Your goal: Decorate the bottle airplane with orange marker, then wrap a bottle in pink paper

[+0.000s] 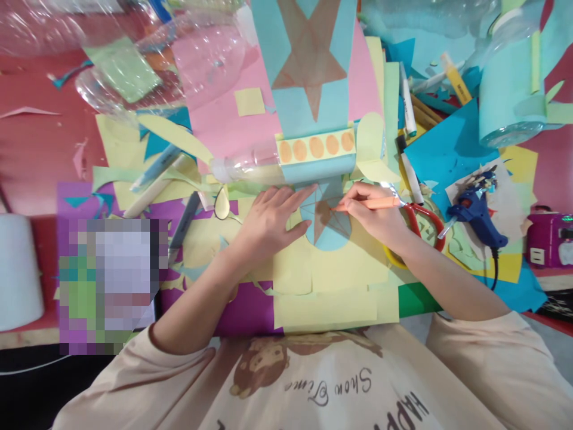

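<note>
My left hand (pixel 274 220) lies with its fingers spread, the fingertips on the left edge of a round-ended blue paper piece (pixel 332 240). On that piece is an outlined star (pixel 320 216), partly filled in brown. An orange marker (pixel 378 203) is pinched in my right hand (pixel 373 220), its tip on the star. Just beyond lies a clear bottle (pixel 253 163) wrapped in blue paper, with a yellow strip (pixel 317 147) of orange ovals. A larger blue sheet (pixel 267 24) with a brown star extends away from it.
Red-and-yellow-handled scissors (pixel 416 224) lie beside my right wrist. A blue glue gun (pixel 478 218) rests farther right. Behind it stands a paper-wrapped bottle (pixel 513 89). Markers (pixel 407 101) and paper scraps crowd both sides. A plastic spoon (pixel 222 203) is near my left hand.
</note>
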`<state>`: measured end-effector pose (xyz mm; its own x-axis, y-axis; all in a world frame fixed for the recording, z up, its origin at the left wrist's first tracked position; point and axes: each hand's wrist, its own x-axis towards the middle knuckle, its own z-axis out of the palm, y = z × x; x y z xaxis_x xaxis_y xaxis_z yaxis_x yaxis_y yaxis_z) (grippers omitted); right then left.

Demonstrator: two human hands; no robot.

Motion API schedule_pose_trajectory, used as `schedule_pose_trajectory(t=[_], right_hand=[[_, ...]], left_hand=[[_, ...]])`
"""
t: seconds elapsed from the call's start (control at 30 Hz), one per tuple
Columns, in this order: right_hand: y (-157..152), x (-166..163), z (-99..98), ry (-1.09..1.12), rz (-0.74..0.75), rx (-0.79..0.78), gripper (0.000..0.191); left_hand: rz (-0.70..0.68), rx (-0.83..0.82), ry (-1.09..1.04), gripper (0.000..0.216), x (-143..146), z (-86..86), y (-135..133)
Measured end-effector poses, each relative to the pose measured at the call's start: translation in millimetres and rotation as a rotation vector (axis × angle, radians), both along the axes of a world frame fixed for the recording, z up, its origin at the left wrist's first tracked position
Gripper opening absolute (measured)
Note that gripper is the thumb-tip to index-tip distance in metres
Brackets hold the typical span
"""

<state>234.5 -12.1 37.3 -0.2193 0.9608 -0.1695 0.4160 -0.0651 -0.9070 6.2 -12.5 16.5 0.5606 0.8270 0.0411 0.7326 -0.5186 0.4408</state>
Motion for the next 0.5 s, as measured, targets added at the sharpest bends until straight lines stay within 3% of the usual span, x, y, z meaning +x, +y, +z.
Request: schedule_pose_trajectory(t=[0.5], right_hand=[[-0.8,-1.4,1.5,0.043,-0.021,-0.026,0.015]], left_hand=[[0.011,-0.007,0.007,0.051,-0.1,0.5,0.3]])
